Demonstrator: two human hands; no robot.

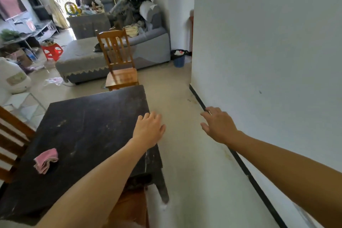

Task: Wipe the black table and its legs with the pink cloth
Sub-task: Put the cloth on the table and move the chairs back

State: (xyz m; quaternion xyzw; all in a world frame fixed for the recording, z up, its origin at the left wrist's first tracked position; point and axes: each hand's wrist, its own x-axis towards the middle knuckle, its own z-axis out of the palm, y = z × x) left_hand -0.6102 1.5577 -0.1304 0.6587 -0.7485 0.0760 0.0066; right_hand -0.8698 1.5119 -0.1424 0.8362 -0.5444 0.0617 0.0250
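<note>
The black table (88, 126) fills the lower left, its dusty top scuffed with pale marks. One dark table leg (162, 189) shows at the near right corner. A folded pink cloth (46, 160) lies on the tabletop near the left edge, untouched. My left hand (149, 128) is stretched out over the table's right edge, fingers straight and relaxed, holding nothing. My right hand (218, 125) hovers over the floor close to the white wall, fingers spread and empty.
A white wall (268, 52) with a black skirting board (240, 163) runs along the right. A wooden chair (120, 65) stands at the table's far end, another chair (11, 140) at the left. A grey sofa (144, 46) and blue bin (178, 58) stand beyond.
</note>
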